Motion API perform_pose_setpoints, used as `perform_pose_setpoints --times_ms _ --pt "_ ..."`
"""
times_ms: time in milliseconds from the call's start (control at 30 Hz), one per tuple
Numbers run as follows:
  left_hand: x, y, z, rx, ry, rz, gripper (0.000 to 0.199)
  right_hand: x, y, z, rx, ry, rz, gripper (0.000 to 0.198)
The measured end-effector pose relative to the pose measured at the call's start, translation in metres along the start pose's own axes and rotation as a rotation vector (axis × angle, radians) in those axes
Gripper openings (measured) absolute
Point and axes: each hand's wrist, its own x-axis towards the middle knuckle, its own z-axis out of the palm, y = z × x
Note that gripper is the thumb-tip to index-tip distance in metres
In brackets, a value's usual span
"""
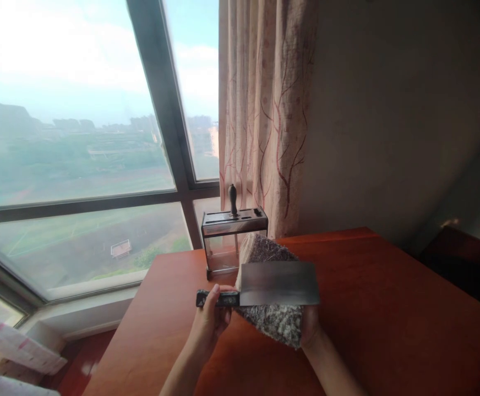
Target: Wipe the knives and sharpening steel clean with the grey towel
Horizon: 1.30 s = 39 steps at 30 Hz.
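My left hand (214,313) is closed round the dark handle (227,298) of a cleaver, thumb along the top. Its broad steel blade (279,283) points right, held level above the table. Behind the blade, a fuzzy grey cloth (273,324) with a pale edge shows above and below it. My right hand (311,324) grips the cloth at the blade's far end, with most of its fingers hidden by the cloth and the blade. Just beyond the cloth stands a clear-sided knife holder (219,256) with a metal top and one dark knife handle (232,199) sticking up.
The reddish-brown wooden table (388,308) stretches under both hands, its left edge close to the window. A patterned curtain (265,110) hangs behind the knife holder. The window frame (157,88) slants up on the left, and a plain wall (372,121) rises behind at right.
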Motion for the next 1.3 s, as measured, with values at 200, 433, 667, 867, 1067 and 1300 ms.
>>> perform_pose_setpoints --times_ms 200,433,667,867,1067,1300 --pt "-0.003 -0.002 0.000 0.054 -0.025 0.013 0.035 -0.009 0.016 0.011 -0.036 -0.003 -0.025 0.033" --pt "-0.005 -0.002 0.001 0.058 -0.039 -0.014 0.033 -0.006 0.013 -0.008 -0.076 0.029 -0.030 0.028" --pt "0.002 0.000 -0.005 0.002 -0.019 -0.014 0.030 -0.001 0.006 -0.017 -0.045 0.024 0.057 0.031" --pt "0.009 0.001 -0.017 -0.041 0.026 0.020 0.030 -0.003 -0.014 -0.004 0.053 0.022 0.084 0.044" --pt "0.008 -0.003 -0.012 -0.067 0.014 -0.014 0.032 -0.004 0.004 0.004 -0.006 -0.011 0.111 0.036" --pt "0.008 -0.010 -0.013 -0.043 0.002 -0.020 0.029 -0.005 0.021 0.000 -0.040 -0.038 0.181 0.046"
